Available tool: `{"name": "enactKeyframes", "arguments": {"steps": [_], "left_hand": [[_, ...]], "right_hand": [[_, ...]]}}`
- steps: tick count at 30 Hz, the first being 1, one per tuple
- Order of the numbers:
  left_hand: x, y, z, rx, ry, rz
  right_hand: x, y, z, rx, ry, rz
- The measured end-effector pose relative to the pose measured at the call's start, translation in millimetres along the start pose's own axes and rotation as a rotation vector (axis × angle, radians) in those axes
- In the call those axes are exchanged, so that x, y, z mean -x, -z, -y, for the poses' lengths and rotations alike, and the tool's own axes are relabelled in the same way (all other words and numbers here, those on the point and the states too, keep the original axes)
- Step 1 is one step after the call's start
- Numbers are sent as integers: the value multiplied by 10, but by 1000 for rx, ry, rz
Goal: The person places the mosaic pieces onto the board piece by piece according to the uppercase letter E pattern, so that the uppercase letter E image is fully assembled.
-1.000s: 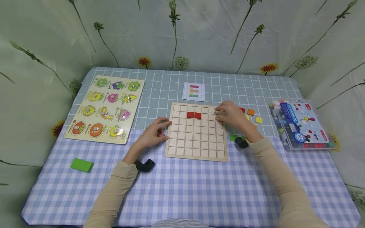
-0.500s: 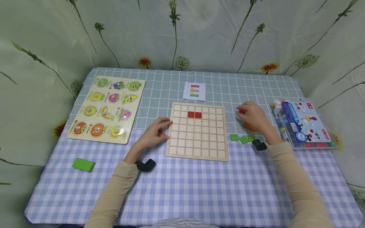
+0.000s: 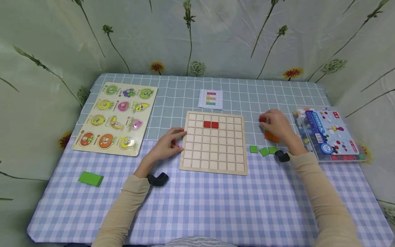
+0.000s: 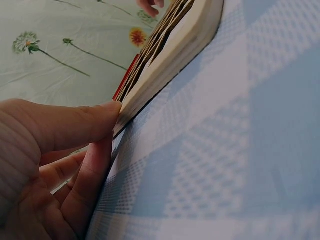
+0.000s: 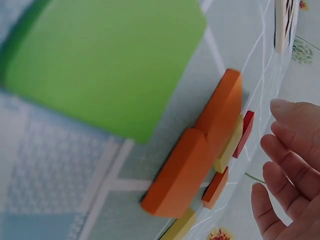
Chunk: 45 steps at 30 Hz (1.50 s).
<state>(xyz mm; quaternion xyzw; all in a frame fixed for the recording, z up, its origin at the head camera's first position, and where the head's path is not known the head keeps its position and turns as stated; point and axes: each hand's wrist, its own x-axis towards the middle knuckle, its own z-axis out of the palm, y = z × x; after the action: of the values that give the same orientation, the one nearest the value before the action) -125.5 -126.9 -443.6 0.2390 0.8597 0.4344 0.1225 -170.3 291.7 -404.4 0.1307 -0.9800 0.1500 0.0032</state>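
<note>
- Surface: covered nearest the person by a blue-and-white gingham cloth [image 3: 197, 202]; a green rectangular block [image 3: 91, 178] lies on it at the left.
- Left hand [image 3: 163, 145]: fingers relaxed, thumb and a forefinger touching the left edge of the wooden grid board. Position matches that of a second ago.
- Wooden grid board [image 3: 213, 151]: lies flat between the hands. Two red square tiles [image 3: 211, 125] sit side by side in the second row from the far side, third and fourth cells from the left; unchanged.
- Green tiles [image 3: 263, 152]: three, right of the board, all exposed; a second ago the right wrist partly covered them.
- Orange tiles [image 3: 271, 136]: two touching each other, partly under the right hand. The right wrist view shows yellow tiles [image 5: 230, 145] and a further orange tile [image 5: 215, 188] beyond them.
- Right hand [image 3: 279, 125]: moved since a second ago from the board's right edge to the loose tiles. Fingers parted and bent, grasping nothing, just beside a loose red tile [image 3: 262, 119].
- Clear plastic box [image 3: 334, 133] of coloured pieces: far right.
- Fruit peg puzzle [image 3: 104, 128]: flat at far left.
- Pattern card [image 3: 210, 99]: beyond the board, printed with red, yellow, orange and green squares.
- Flower-print backdrop [image 3: 228, 44]: behind everything.
</note>
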Motion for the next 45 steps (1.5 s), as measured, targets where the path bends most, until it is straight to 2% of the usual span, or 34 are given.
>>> {"name": "enactKeyframes", "arguments": {"steps": [7, 13, 17, 32, 37, 45], "left_hand": [[1, 2, -2, -4, 1, 0], [9, 6, 3, 0, 7, 2], [9, 8, 10, 3, 4, 3], [9, 10, 5, 7, 13, 2], [1, -2, 26, 6, 12, -4], [-2, -5, 29, 12, 11, -3]], "right_hand": [[-42, 2, -64, 30, -52, 22], [-85, -1, -43, 45, -136, 126], [-98, 0, 3, 46, -146, 136], [-47, 4, 313, 82, 84, -19], [-83, -4, 418, 94, 120, -25], [-139, -43, 583, 68, 150, 27]]}}
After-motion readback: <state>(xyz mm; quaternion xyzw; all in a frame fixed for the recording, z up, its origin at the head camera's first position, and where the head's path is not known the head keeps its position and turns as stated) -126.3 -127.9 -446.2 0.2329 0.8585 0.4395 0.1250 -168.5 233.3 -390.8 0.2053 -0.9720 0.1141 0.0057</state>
